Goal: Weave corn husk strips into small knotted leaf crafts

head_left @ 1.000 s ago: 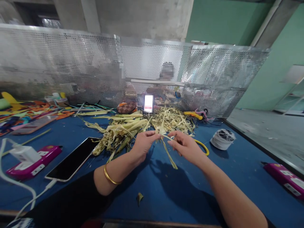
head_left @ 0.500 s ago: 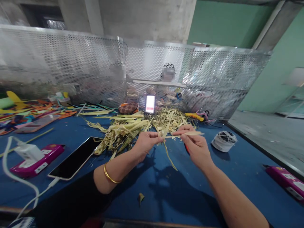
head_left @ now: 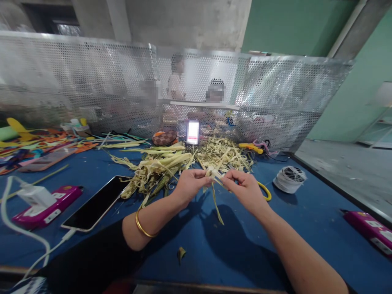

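Observation:
Pale dried corn husk strips [head_left: 215,173] stretch between my two hands above the blue table. With thumb and fingers pinched, my left hand [head_left: 190,185] grips one end, and a loose husk tail [head_left: 218,206] hangs below it. My right hand [head_left: 245,190] pinches the husk on the other side, its fingertips close to the left ones. Behind my right hand lies a yellow looped handle [head_left: 267,192], mostly hidden by that hand. A heap of long husks [head_left: 159,167] lies just beyond my left hand, and finer husk shreds [head_left: 223,151] lie behind both hands.
On the left are a phone [head_left: 96,204] on a cable and a purple power strip [head_left: 49,206]. A white string roll [head_left: 289,179] and another purple strip [head_left: 369,230] are on the right. A perforated metal screen [head_left: 122,81] stands across the back, with people behind it.
My right hand has drawn closer to the left, and the husk length that stuck out past it no longer shows. The yellow handle has come into view beside it.

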